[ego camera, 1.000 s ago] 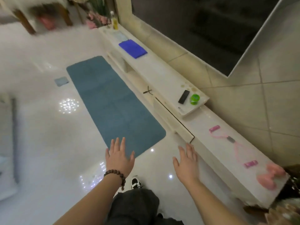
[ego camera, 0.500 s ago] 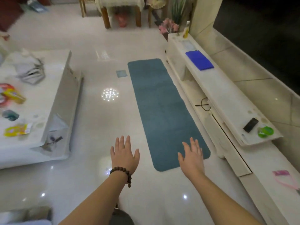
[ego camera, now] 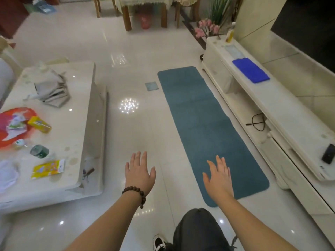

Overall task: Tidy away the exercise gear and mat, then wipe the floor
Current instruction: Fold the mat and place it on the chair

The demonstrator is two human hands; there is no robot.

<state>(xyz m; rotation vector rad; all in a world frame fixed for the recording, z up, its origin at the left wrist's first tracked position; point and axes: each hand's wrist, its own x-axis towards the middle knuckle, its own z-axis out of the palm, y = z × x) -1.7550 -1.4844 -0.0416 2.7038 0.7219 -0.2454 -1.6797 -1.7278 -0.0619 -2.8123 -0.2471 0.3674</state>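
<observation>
one mat (ego camera: 204,127), one blue cloth (ego camera: 251,70), two hands (ego camera: 140,173)

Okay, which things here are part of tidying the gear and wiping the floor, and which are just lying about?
For the job:
long teal exercise mat
folded blue cloth
glossy white tiled floor

Lying about:
yellow snack packet
small green jar
black phone
black cable

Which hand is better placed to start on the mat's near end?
Right. The right hand is open and already over the teal mat near its near end; the left hand, also open, is over bare floor beside it.
</observation>
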